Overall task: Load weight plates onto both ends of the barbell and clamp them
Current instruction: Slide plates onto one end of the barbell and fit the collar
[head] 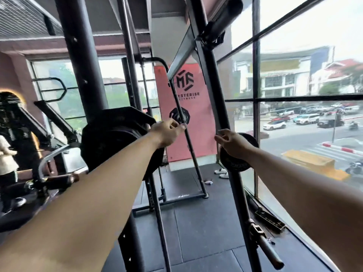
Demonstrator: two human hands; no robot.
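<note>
A stack of large black weight plates hangs at mid-left, seen edge-on and tilted. My left hand reaches past its outer face with the fingertips pinched together beside a thin slanted steel rod; what they hold, if anything, is hidden. My right hand hovers in front of a small black plate that sits on a black rack upright. Its fingers are loosely curled and apart, with nothing in them. Another small plate hangs farther back.
A thick black upright stands at left. A steel peg with a collar sticks out low on the right. A large window closes off the right side. Black rubber flooring lies below. A person stands far left.
</note>
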